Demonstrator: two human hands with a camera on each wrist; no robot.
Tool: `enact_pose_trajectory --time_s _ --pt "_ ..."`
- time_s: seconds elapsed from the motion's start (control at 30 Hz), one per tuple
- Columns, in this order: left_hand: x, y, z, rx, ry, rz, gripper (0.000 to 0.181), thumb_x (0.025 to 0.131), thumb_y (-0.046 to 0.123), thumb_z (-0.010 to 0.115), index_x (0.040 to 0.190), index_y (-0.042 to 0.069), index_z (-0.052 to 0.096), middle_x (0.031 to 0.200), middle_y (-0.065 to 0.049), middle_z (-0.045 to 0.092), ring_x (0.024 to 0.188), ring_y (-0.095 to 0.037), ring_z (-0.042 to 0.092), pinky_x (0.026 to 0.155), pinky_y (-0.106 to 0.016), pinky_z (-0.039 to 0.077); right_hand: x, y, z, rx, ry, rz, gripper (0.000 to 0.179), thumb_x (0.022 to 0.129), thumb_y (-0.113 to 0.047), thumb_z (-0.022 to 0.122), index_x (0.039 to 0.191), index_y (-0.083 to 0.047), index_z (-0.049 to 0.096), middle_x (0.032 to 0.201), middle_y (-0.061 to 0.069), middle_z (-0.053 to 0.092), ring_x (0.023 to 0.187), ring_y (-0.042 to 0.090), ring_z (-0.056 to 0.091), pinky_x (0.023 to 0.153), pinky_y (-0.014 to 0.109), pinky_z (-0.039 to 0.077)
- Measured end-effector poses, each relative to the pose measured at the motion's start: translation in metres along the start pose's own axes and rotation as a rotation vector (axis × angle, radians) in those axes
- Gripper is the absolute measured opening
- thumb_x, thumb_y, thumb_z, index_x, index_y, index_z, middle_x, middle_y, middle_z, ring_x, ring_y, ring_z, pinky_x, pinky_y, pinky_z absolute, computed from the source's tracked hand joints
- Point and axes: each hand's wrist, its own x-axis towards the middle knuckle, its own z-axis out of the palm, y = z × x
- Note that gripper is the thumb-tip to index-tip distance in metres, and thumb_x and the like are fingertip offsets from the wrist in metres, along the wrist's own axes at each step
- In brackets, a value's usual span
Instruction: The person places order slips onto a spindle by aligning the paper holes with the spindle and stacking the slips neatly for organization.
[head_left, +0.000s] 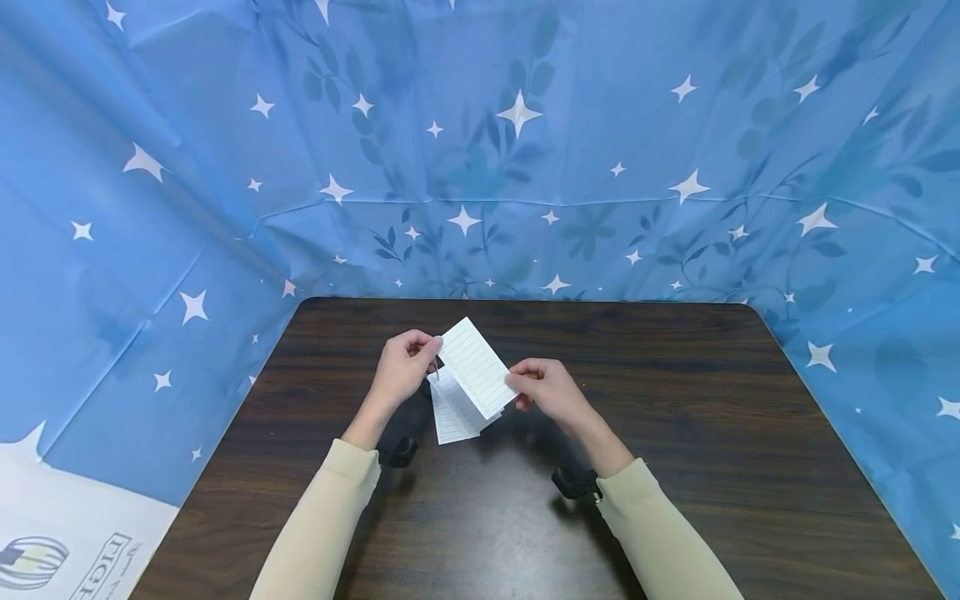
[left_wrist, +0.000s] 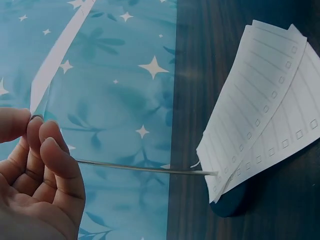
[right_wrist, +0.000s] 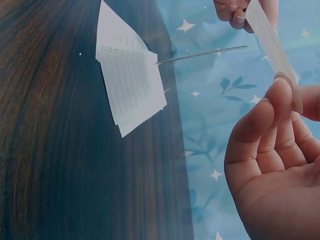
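Over the table, my left hand (head_left: 403, 367) pinches the upper left edge of a white lined card (head_left: 477, 368) between thumb and fingers. My right hand (head_left: 551, 390) pinches the same card near its lower right corner. Below it hang several more lined cards (head_left: 452, 415), fanned and overlapping. Small check boxes run along one edge of these hanging cards (left_wrist: 265, 110) in the left wrist view. A thin cord (left_wrist: 142, 169) stretches from the left hand to their corner. Both wrist views show the held card nearly edge-on.
The dark wood-grain table (head_left: 697, 433) spreads beneath both hands. Behind it hangs a blue cloth (head_left: 480, 150) with white stars and leaves. A white printed panel (head_left: 75, 525) lies at the lower left. Dark devices (head_left: 576, 483) sit at both wrists.
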Motion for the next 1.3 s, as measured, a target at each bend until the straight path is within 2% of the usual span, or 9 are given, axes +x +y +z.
enact_pose_trajectory --time_s 0.27,0.37,0.57,0.67,0.73,0.8,0.93,1.1,1.3 --pt "0.008 0.002 -0.007 0.021 0.024 0.018 0.028 0.101 0.025 0.065 0.088 0.001 0.070 0.068 -0.009 0.061 0.071 -0.046 0.064 0.055 -0.027 0.045 0.005 -0.002 0.004 0.026 0.015 0.012 0.018 0.097 -0.013 0.069 0.106 0.003 0.071 0.078 0.012 0.067 0.065 0.020 0.060 0.067 0.035 0.055" --pt "0.012 0.000 -0.009 0.030 0.027 0.019 0.028 0.101 0.025 0.066 0.088 0.001 0.070 0.068 -0.009 0.061 0.068 -0.042 0.065 0.055 -0.027 0.046 0.007 -0.003 0.005 0.050 0.023 0.013 0.017 0.096 -0.011 0.070 0.104 0.003 0.071 0.078 0.013 0.068 0.065 0.019 0.060 0.066 0.032 0.055" --pt "0.017 0.000 -0.012 0.059 0.032 0.014 0.028 0.101 0.028 0.065 0.089 0.003 0.070 0.069 -0.009 0.062 0.063 -0.026 0.063 0.057 -0.030 0.047 0.011 -0.005 0.007 0.076 0.038 0.014 0.017 0.096 -0.010 0.071 0.104 0.004 0.071 0.084 0.022 0.068 0.066 0.018 0.061 0.071 0.039 0.057" --pt "0.021 0.000 -0.014 0.067 0.033 0.010 0.029 0.101 0.028 0.065 0.088 0.003 0.070 0.069 -0.009 0.062 0.065 -0.031 0.064 0.058 -0.031 0.047 0.013 -0.008 0.008 0.079 0.050 0.021 0.017 0.095 -0.011 0.072 0.104 0.004 0.071 0.084 0.022 0.068 0.065 0.018 0.061 0.071 0.040 0.057" --pt "0.023 -0.001 -0.015 0.074 0.033 0.011 0.028 0.101 0.028 0.065 0.089 0.003 0.070 0.070 -0.009 0.062 0.068 -0.036 0.066 0.059 -0.032 0.047 0.015 -0.010 0.009 0.078 0.060 0.027 0.017 0.095 -0.011 0.072 0.103 0.003 0.072 0.081 0.016 0.069 0.065 0.019 0.061 0.071 0.040 0.057" --pt "0.026 -0.001 -0.016 0.083 0.037 0.016 0.028 0.101 0.028 0.065 0.088 0.003 0.070 0.070 -0.009 0.062 0.070 -0.039 0.066 0.059 -0.032 0.048 0.017 -0.012 0.010 0.076 0.065 0.025 0.017 0.095 -0.012 0.073 0.103 0.004 0.071 0.080 0.013 0.069 0.064 0.018 0.061 0.069 0.035 0.056" --pt "0.028 -0.003 -0.018 0.089 0.039 0.009 0.029 0.101 0.027 0.065 0.089 0.002 0.070 0.072 -0.012 0.063 0.070 -0.040 0.066 0.060 -0.033 0.048 0.021 -0.013 0.012 0.064 0.069 0.033 0.018 0.095 -0.013 0.073 0.103 0.003 0.072 0.080 0.014 0.069 0.064 0.018 0.061 0.067 0.032 0.056" --pt "0.030 -0.006 -0.021 0.105 0.051 -0.013 0.031 0.101 0.029 0.065 0.090 0.001 0.070 0.072 -0.011 0.063 0.069 -0.035 0.066 0.059 -0.033 0.047 0.025 -0.014 0.015 0.046 0.067 0.046 0.018 0.095 -0.016 0.073 0.102 0.000 0.073 0.085 0.020 0.070 0.064 0.019 0.061 0.069 0.037 0.056" --pt "0.030 -0.011 -0.023 0.103 0.035 -0.047 0.031 0.102 0.028 0.064 0.092 0.000 0.070 0.072 -0.009 0.062 0.073 -0.038 0.066 0.061 -0.033 0.047 0.029 -0.014 0.019 0.028 0.069 0.074 0.018 0.095 -0.017 0.073 0.101 0.001 0.073 0.080 0.014 0.069 0.064 0.018 0.061 0.066 0.033 0.055"
